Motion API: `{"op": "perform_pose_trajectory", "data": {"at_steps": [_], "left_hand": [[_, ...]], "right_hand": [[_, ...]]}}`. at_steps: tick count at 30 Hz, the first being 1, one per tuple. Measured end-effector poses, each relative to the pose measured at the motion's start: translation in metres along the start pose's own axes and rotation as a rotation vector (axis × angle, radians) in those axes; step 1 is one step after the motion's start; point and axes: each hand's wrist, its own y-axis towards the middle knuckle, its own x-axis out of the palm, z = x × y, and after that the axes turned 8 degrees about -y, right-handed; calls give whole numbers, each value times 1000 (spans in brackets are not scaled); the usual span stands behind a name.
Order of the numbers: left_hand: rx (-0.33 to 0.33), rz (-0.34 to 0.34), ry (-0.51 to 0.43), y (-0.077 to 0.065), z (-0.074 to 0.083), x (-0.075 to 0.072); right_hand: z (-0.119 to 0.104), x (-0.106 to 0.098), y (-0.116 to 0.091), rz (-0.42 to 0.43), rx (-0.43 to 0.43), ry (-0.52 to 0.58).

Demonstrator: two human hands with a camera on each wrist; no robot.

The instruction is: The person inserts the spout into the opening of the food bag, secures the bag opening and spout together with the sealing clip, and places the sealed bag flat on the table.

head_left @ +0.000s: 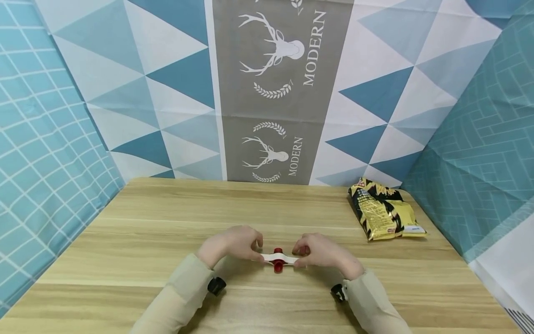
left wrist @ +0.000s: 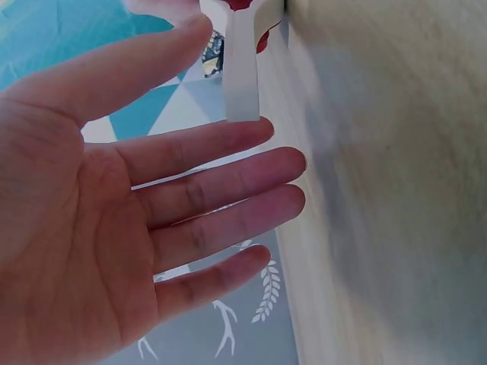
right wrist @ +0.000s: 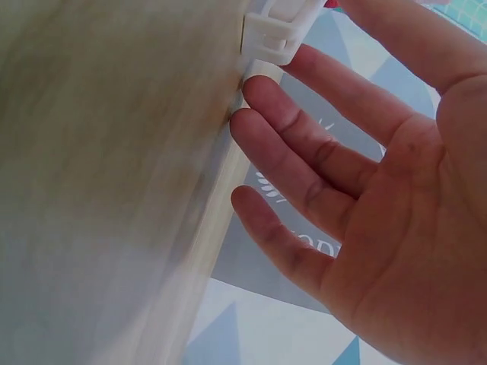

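Note:
A narrow white piece with red round knobs at its middle is held level, low over the wooden table. My left hand pinches its left end between thumb and index finger. From the other side, my right hand pinches the right end the same way. In the left wrist view the flat white end lies between thumb and index fingertip, the other fingers spread straight. A squared, slotted white end shows at the right index fingertip in the right wrist view.
A crumpled yellow and black snack bag lies at the back right of the table. Behind rises a patterned cloth backdrop, with blue tiled cloths on both sides. Each wrist wears a small black device.

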Motion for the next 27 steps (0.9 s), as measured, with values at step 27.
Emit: {"op": "perform_pose_trajectory", "data": {"at_steps": [27], "left_hand": [[6, -23, 1, 3, 4, 7]], "right_hand": [[0, -1, -1, 5, 33, -11]]}}
